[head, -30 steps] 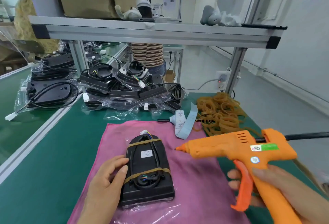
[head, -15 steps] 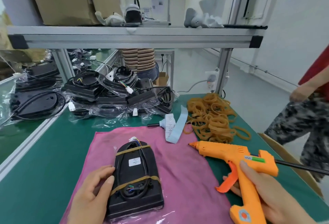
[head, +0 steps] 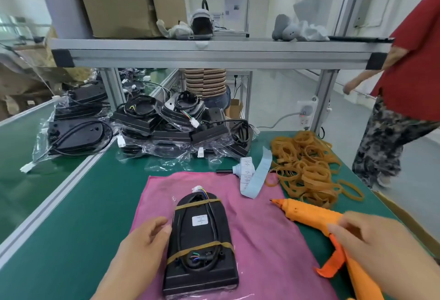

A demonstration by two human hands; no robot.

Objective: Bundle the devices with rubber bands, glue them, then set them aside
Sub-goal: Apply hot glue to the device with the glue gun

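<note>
A black device (head: 202,245) lies on a pink cloth (head: 266,240), its cable held down by two tan rubber bands, with a white label on top. My left hand (head: 140,249) holds the device by its left edge, thumb against the side. To the right, an orange glue gun (head: 309,212) lies low over the green table, nozzle pointing left. My right hand (head: 376,242) is wrapped over its rear and handle; the fingers are blurred.
A heap of loose rubber bands (head: 307,166) lies at the back right, a label strip (head: 252,175) beside it. Several bagged black devices (head: 176,123) are piled at the back under a metal shelf (head: 214,54). A person in red (head: 409,80) walks past on the right.
My right hand has lowered the glue gun from above the cloth down to the table at the right. The left hand stays on the device. The person in red has come nearer.
</note>
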